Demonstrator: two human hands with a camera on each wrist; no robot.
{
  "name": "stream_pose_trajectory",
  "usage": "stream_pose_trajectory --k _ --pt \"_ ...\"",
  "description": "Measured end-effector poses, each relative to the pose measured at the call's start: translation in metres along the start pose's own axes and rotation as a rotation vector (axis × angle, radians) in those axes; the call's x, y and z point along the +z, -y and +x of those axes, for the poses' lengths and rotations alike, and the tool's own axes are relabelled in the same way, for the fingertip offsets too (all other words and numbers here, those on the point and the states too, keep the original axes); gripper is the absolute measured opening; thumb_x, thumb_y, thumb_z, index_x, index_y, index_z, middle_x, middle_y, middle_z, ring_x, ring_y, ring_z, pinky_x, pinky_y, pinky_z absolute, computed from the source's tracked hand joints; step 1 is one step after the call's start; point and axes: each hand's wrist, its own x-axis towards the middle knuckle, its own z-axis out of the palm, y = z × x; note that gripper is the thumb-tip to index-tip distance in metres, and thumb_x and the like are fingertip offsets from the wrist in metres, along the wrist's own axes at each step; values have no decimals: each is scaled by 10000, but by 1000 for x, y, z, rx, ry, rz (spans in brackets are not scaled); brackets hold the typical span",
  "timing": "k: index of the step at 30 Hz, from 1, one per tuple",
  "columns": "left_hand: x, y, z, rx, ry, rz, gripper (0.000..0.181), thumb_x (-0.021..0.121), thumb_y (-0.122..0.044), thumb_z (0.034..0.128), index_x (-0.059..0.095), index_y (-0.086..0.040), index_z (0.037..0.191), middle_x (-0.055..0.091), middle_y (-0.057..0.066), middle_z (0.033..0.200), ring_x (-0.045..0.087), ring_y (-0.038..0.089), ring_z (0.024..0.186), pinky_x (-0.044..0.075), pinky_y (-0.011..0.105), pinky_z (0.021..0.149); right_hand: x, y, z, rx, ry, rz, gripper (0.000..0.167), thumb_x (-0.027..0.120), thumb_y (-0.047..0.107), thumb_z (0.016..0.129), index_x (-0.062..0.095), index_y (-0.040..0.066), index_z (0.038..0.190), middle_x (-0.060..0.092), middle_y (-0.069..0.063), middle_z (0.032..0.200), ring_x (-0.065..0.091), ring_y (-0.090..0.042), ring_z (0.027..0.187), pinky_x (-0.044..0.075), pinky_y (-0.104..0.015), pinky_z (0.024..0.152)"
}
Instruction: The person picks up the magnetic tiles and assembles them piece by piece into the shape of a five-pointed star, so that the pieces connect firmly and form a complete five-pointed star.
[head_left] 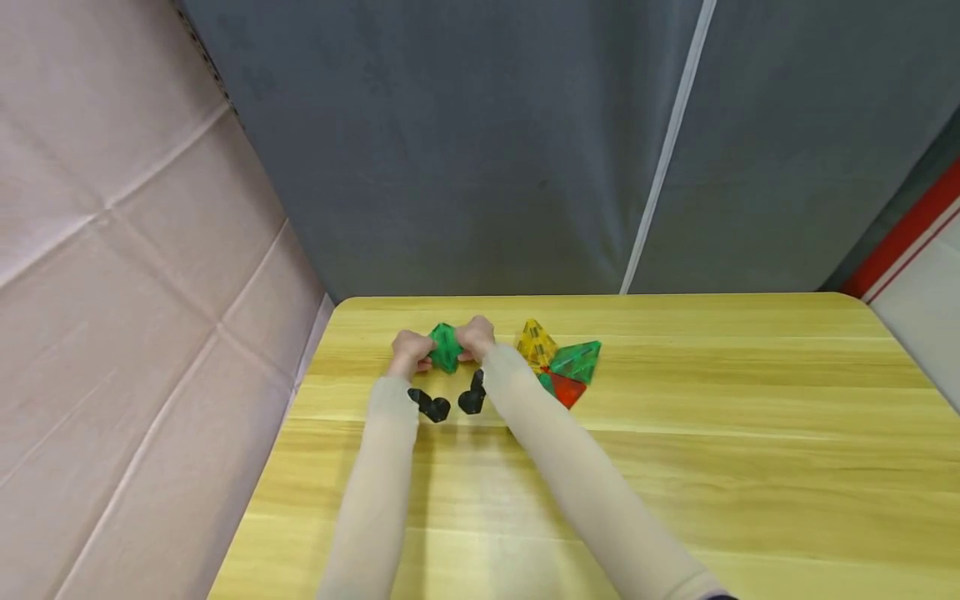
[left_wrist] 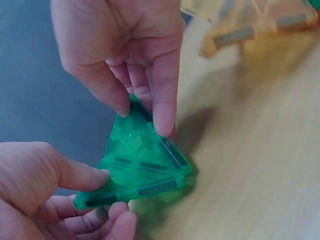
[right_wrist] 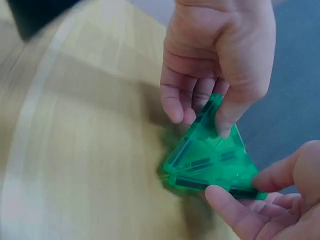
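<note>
Over the far left part of the table, both hands hold see-through green triangular magnetic tiles (head_left: 446, 348). They look like two tiles meeting at an edge with an angle between them. My left hand (head_left: 410, 348) pinches one corner between thumb and fingers, seen at the lower left of the left wrist view. The opposite corner is pinched by my right hand (head_left: 477, 337), thumb on the near face. In the left wrist view the tiles (left_wrist: 132, 140) show dark magnet strips along their edges and appear just above the tabletop.
Right of the hands lie a yellow tile piece (head_left: 536, 342), a green one (head_left: 577, 362) and a red one (head_left: 567, 390), partly behind the right sleeve. A grey curtain (head_left: 480, 150) hangs behind the wooden table (head_left: 712, 467). A pale quilted wall (head_left: 135, 333) stands at left.
</note>
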Motion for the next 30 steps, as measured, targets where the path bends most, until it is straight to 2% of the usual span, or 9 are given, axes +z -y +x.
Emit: stream_pose_trajectory --k 4,7,11,13,16,19,22,26,30 --pt "-3 -7 -7 75 11 -82 244 577 -42 887 589 65 1106 507 156 1029 545 150 578 548 363 734 -14 6 -2 -64 14 14 159 492 13 893 640 -47 896 583 -161 777 599 -253 596 553 -410 714" --pt "-7 -14 -14 136 52 -139 284 564 -48 905 571 72 1162 532 188 1089 584 174 639 533 385 798 -29 9 -7 -132 40 68 159 527 21 892 660 -53 938 607 -182 775 580 -266 588 529 -462 780" --pt "-10 -21 -22 198 134 -195 379 553 -58 928 502 93 1273 572 203 1053 625 193 708 520 377 830 -51 11 -14 -207 84 169 209 573 50 895 665 -65 1042 615 -172 855 619 -309 751 506 -478 824" --pt "-10 -25 -27 228 169 -205 379 560 -58 927 511 96 1270 596 205 1027 641 189 721 506 389 849 -63 12 -17 -213 101 213 219 594 53 886 665 -70 1053 608 -175 897 600 -349 868 498 -478 843" --pt "-7 -30 -37 290 194 -223 332 591 -49 909 570 107 1202 632 245 1011 663 171 721 495 405 857 -82 14 -22 -215 110 231 232 627 62 872 666 -50 1072 602 -152 935 577 -342 904 499 -453 856" --pt "0 -34 -50 379 181 -249 300 631 -23 876 606 128 1134 637 269 1025 674 151 717 515 379 822 -101 14 -29 -260 101 184 238 638 63 870 666 -40 1083 621 -145 923 588 -288 831 523 -410 821" --pt "9 -36 -62 472 139 -263 278 662 -4 846 630 129 1088 643 272 1004 676 157 719 538 334 772 -119 11 -36 -339 78 101 220 645 53 865 676 -41 1062 657 -156 900 625 -263 775 549 -354 744" --pt "22 -35 -75 574 68 -191 226 688 -38 833 685 75 1030 685 213 921 683 198 750 550 331 730 -139 3 -47 -436 68 0 189 655 38 849 677 -58 1011 677 -190 895 664 -249 760 555 -313 699" --pt "34 -34 -91 658 50 -127 213 698 -67 830 705 47 1010 697 180 907 683 253 810 547 350 737 -157 -9 -58 -539 63 -46 174 656 30 841 675 -74 980 679 -179 864 649 -136 683 554 -309 695"
